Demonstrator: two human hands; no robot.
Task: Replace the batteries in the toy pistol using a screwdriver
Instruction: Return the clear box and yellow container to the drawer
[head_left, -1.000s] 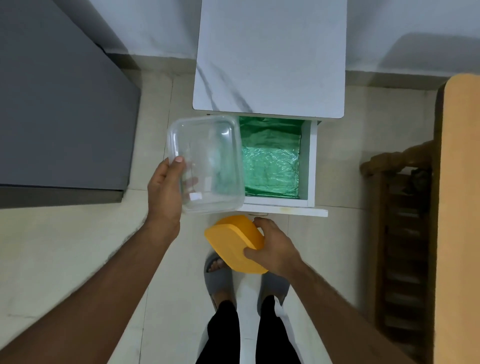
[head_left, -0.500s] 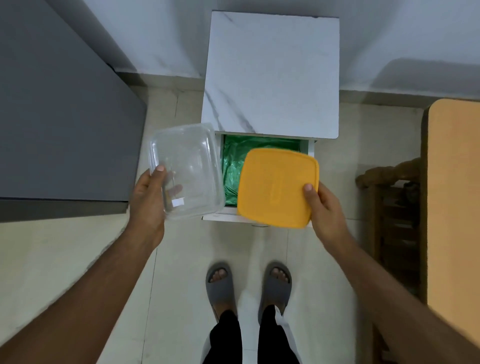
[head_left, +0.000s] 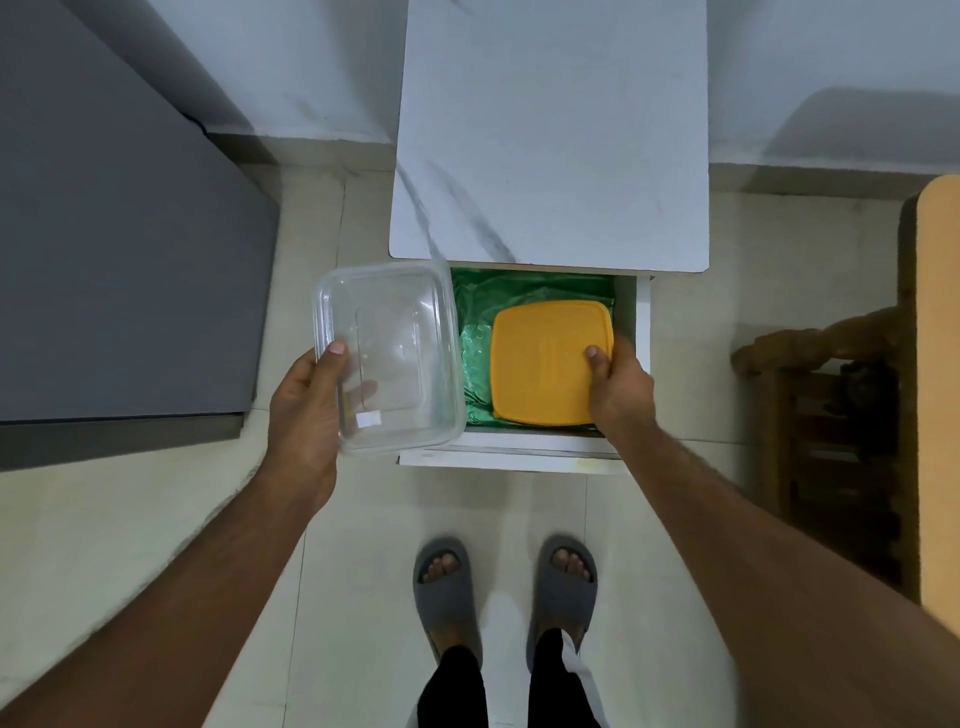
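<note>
My left hand (head_left: 306, 410) grips an empty clear plastic container (head_left: 389, 353) by its near-left edge, thumb on the rim, and holds it in the air just left of the open drawer (head_left: 519, 447). My right hand (head_left: 618, 389) holds a square orange lid (head_left: 545, 361) by its right edge, thumb on top, low inside the drawer over the green plastic lining (head_left: 472, 306). No toy pistol, screwdriver or batteries are in view.
The drawer belongs to a small white marble-patterned cabinet (head_left: 550, 130) against the wall. A dark grey surface (head_left: 114, 249) lies at the left. A wooden chair (head_left: 826, 415) and an orange-topped table (head_left: 940, 389) are at the right. My feet in grey slippers (head_left: 447, 587) stand on the tiled floor.
My right hand brought the orange lid up from below the drawer front, then over and down into the drawer. The clear container in my left hand shifted slightly left, off the drawer.
</note>
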